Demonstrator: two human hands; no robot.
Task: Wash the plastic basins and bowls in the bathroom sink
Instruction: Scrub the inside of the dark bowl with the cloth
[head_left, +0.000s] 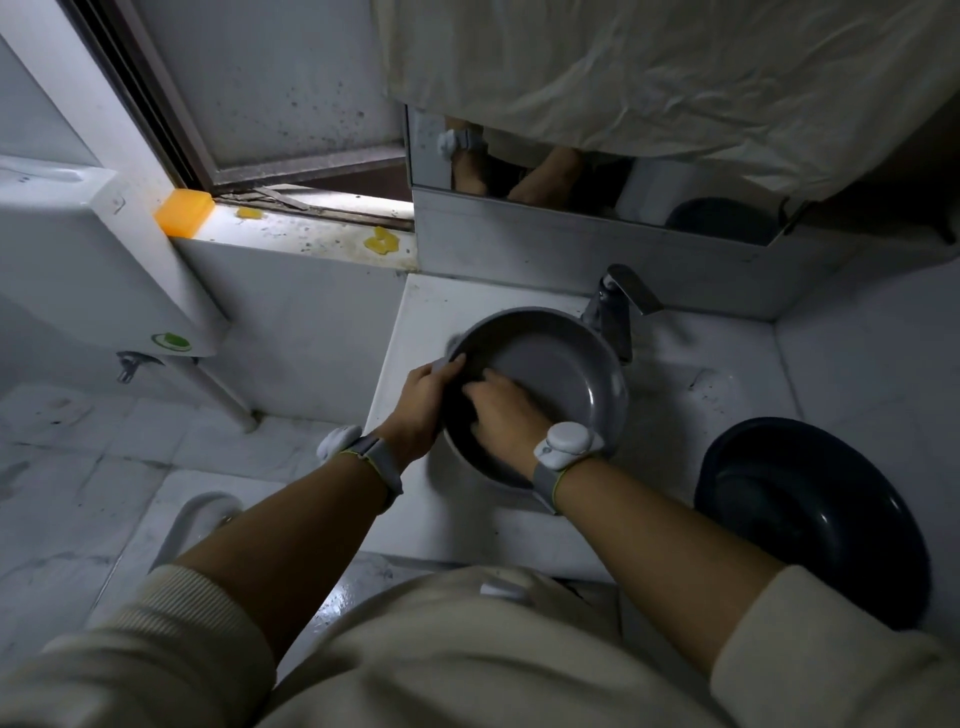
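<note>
Now | left hand (423, 397) grips grey basin (561, 374) rim | right hand (501, 410) flat inside | faucet (618, 306) behind

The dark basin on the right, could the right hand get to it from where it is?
Probably yes. The right hand is inside the grey basin; the dark basin sits open beside it, nothing between.

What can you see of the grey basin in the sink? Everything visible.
The grey basin is round, smooth, plastic-looking, with a rolled rim and flat bottom. It sits tilted over the sink, its far rim next to the faucet. The left hand has a grip on its near-left rim; the right hand reaches inside, pressing its inner wall. Whether water is in it cannot be told.
</note>
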